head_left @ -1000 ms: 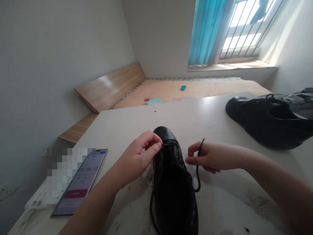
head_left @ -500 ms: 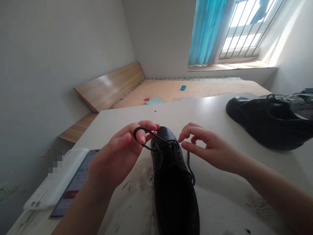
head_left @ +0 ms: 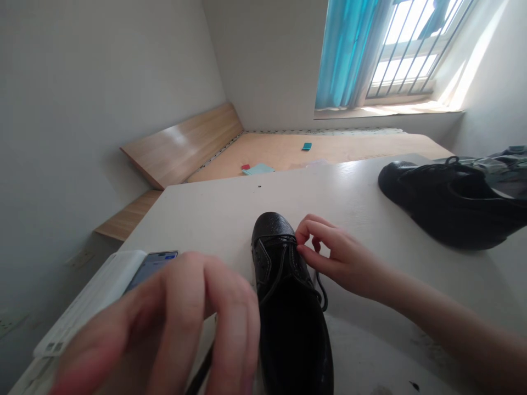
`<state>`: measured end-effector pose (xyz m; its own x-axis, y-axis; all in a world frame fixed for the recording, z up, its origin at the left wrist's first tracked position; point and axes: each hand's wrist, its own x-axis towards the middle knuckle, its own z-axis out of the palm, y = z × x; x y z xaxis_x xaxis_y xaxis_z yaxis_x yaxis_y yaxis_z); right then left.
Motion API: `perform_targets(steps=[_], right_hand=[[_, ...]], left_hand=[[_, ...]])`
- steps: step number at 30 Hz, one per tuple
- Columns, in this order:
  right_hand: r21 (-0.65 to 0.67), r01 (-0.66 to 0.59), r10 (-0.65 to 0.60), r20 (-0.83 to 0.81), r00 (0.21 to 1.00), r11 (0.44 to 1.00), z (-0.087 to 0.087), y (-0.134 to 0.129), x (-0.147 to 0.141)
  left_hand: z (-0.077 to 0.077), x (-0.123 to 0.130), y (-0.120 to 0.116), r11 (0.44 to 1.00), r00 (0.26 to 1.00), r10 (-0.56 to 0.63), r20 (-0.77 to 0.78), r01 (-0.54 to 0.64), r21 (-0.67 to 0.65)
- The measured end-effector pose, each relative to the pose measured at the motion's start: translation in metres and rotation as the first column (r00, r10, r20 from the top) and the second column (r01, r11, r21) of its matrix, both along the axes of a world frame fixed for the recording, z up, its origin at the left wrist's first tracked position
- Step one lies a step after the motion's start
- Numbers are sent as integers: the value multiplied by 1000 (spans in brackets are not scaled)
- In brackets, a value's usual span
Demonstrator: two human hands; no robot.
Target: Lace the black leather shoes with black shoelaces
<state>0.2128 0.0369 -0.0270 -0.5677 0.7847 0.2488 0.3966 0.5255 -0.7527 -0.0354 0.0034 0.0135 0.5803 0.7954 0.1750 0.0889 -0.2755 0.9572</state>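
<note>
A black leather lace-up shoe [head_left: 275, 225] lies on the white table, toe pointing away from me. Its black shoelace [head_left: 280, 270] runs from the lower eyelets back toward my left hand [head_left: 193, 323], which is close to the camera and slightly blurred. That hand's fingers are curled, and a dark stretch of lace shows between them. At the shoe's right side, my right hand [head_left: 337, 253] is bent with thumb and index fingertips gripping its edge by the eyelets. Whether those fingertips also pinch lace is hidden. Another lace end hangs beside the shoe, below my right hand.
A second black shoe [head_left: 444, 206] stands at the right, with grey patterned cloth [head_left: 502, 167] behind it. On the left, a phone [head_left: 152, 266] leans on a white box-like object [head_left: 90, 302], partly covered by my left hand. Beyond the table is a wooden bed [head_left: 349, 145].
My left hand has moved back toward the camera and lower, and the lace loop by the toe has been drawn out toward me. My right hand has closed in against the shoe's side.
</note>
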Motion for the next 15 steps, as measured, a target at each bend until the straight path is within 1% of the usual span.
perform_targets(steps=[2, 3, 4, 5, 6, 7, 8, 9, 10, 11, 13, 15], right_hand=[[187, 15, -25, 56, 998, 982, -2, -1, -1], [277, 19, -44, 83, 996, 961, -3, -2, -1], [350, 23, -63, 103, 993, 936, -4, -2, -2], [399, 26, -78, 113, 991, 917, -4, -3, -3], [422, 31, -85, 110, 990, 906, -4, -3, -3], [419, 38, -85, 95, 992, 907, -4, -4, -4], [390, 47, -78, 65, 995, 920, -4, -4, -4], [336, 55, -66, 23, 998, 940, -4, -5, -5], [264, 59, -55, -24, 998, 963, -4, -5, -6], [183, 63, -50, -70, 996, 981, -5, -6, -6], [49, 64, -57, -140, 989, 997, -6, -7, -8], [-7, 55, -55, -166, 985, 998, -7, -8, -9]], left_hand=[[3, 5, -2, 997, 996, -74, 58, 75, -6], [4, 8, -3, 997, 993, -79, 88, 80, -4], [4, 12, -5, 999, 992, -50, 112, 51, -5], [4, 15, -5, 999, 993, 41, 111, -41, 3], [2, 19, -6, 986, 985, 158, 75, -161, 39], [0, 22, -5, 954, 959, 284, -1, -283, 104], [-4, 25, -4, 911, 917, 388, -93, -366, 190], [-7, 28, -3, 877, 880, 444, -167, -390, 281], [-11, 31, -2, 859, 853, 468, -233, -376, 348], [-14, 34, -1, 856, 842, 462, -278, -341, 390], [-18, 38, 0, 863, 844, 435, -312, -293, 412], [-20, 41, 0, 866, 845, 435, -312, -298, 401]])
